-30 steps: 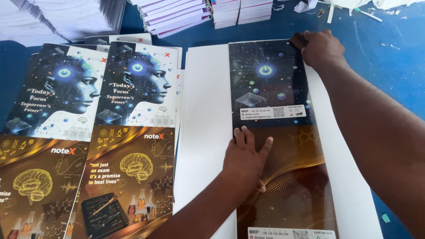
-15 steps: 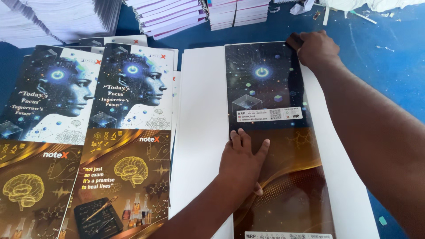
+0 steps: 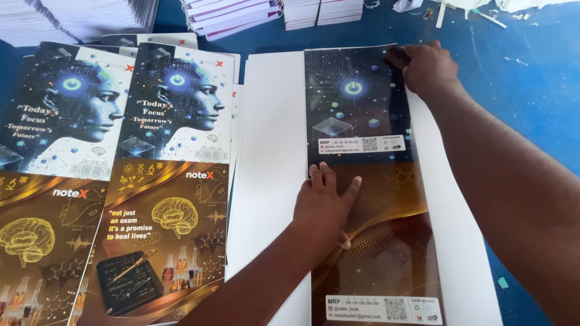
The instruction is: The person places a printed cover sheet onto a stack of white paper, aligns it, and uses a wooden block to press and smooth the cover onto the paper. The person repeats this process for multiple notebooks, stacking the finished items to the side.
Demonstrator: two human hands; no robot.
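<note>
While the left hand (image 3: 326,202) presses flat, fingers spread, on the middle of the glossy dark cover sheet (image 3: 368,199) lying folded over the white sheet (image 3: 269,157), the right hand (image 3: 426,66) pinches its far corner. Looks like aligning the fold; next calls for squaring edges. 2 printed covers (image 3: 163,175) lie left, book stacks (image 3: 235,12) beyond.
</note>
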